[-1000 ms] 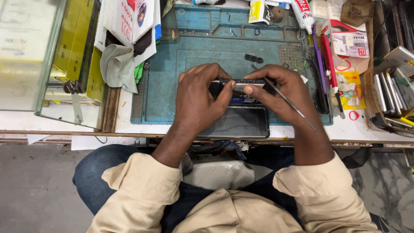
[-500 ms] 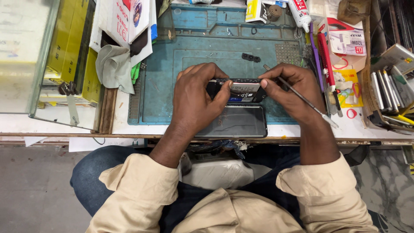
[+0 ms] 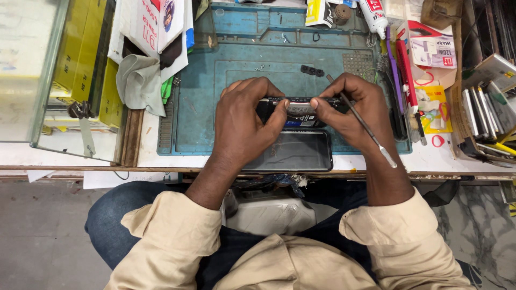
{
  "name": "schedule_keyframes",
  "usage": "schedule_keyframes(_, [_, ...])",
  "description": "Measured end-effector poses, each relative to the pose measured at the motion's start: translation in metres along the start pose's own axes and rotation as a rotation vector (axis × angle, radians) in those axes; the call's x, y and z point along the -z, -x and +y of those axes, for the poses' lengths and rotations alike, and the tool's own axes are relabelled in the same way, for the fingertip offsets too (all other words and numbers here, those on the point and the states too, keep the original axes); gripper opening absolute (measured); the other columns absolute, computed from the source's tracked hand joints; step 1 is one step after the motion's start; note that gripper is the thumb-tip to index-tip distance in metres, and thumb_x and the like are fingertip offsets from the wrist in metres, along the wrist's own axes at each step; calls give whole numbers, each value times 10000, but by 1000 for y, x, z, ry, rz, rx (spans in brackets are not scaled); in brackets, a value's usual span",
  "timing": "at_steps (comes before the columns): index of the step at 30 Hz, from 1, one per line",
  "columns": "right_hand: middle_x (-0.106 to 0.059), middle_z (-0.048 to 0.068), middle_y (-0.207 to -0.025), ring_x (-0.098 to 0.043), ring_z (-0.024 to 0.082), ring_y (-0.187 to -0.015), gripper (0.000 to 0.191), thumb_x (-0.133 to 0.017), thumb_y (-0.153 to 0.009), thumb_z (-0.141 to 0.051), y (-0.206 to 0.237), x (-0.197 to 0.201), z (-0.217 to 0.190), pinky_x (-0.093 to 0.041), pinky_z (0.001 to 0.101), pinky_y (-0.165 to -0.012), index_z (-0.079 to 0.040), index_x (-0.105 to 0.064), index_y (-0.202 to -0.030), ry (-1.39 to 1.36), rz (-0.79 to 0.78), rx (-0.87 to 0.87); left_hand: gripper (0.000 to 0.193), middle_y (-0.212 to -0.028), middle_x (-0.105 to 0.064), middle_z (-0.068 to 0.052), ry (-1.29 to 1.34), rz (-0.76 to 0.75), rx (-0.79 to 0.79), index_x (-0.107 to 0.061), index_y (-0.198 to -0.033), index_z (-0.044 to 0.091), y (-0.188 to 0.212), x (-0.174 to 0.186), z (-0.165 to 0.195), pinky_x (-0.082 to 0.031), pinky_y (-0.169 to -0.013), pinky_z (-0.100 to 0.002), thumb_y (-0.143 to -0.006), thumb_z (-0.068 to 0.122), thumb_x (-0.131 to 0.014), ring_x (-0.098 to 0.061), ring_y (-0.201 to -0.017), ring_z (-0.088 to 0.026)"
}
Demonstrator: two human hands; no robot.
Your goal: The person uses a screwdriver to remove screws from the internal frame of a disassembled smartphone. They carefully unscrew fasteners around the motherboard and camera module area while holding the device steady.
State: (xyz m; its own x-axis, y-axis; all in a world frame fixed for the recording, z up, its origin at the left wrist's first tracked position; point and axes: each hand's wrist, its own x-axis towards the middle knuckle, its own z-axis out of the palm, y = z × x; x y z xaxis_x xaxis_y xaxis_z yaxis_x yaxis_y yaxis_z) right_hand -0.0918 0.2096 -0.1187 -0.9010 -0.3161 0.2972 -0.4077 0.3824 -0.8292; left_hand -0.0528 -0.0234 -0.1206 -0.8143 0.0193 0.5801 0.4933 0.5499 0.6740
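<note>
Basically nothing has shifted since half a second ago: both my hands stay pinched on the opened phone, same spot over the mat, only the thin tool's tilt looks a touch steeper. Far left, a glass pane (image 3: 32, 70) stands beside yellow boxes (image 3: 88, 64), then a soft crumpled grey cloth (image 3: 141, 83) hangs over the bench edge. The blue-green work mat (image 3: 188, 123) is matte and rubbery, with moulded trays along its top. My left hand (image 3: 242, 121) clamps the left end of the phone body (image 3: 298, 110), thumb on the near edge, fingers curled over the far one. The phone body is a dark slim bar with a silvery plate showing, held on edge just above the mat's middle. Below it lies a flat glossy black screen panel (image 3: 293, 151), near the bench's front edge. My right hand (image 3: 349, 110) grips the right end and also carries a thin metal pry tool (image 3: 368, 129), slanting down to the right. Further right, red and purple pens (image 3: 403, 67) and a rack of flat parts (image 3: 486, 113).
</note>
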Motion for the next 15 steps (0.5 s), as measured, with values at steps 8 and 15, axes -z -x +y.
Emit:
schedule_keyframes(8, [-604,-16,-758,-511,38,-671,301,-881,-900,-198,-3,-13,-12,-402,217,-579,-56,-618,-857,156,64,28,153,-820,-681,-80,26,20,-30,-647,-858,71,1,0,-3,-487,-839,-453,-877,166,-766,-665,-819,-306])
schedule_keyframes(15, [-626,10,-727,-571,75,-641,248,-850,-848,-190,-3,-20,-31,-436,242,-568,-35,-657,-857,252,70,13,167,-820,-677,-81,24,23,-33,-643,-863,67,3,1,-5,-488,-844,-451,-867,175,-770,-664,-821,-298])
